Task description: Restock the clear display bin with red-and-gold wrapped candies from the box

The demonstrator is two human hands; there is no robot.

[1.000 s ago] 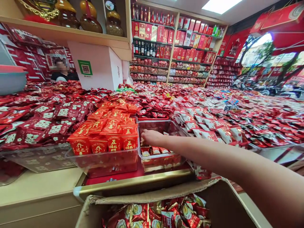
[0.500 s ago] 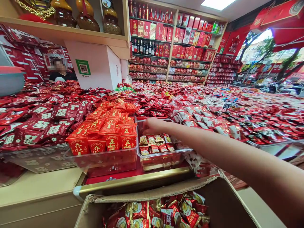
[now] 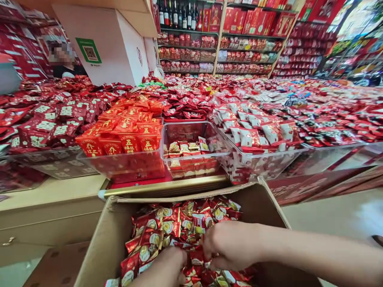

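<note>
Grn QR sign (image 3: pixel 89 51), wine btls (image 3: pixel 175 18), red bxs (image 3: pixel 237 20)

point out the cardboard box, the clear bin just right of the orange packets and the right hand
Cardboard box (image 3: pixel 109 235): head view, on its inner left wall.
Clear bin (image 3: pixel 188 131): head view, on its inner back wall.
Right hand (image 3: pixel 229 242): head view, on the back of the hand.

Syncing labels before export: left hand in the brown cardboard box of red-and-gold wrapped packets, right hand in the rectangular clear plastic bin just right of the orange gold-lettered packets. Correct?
No: the head view shows the right hand in the brown cardboard box too, not in the clear plastic bin. The left hand is in that box, as stated.
</note>
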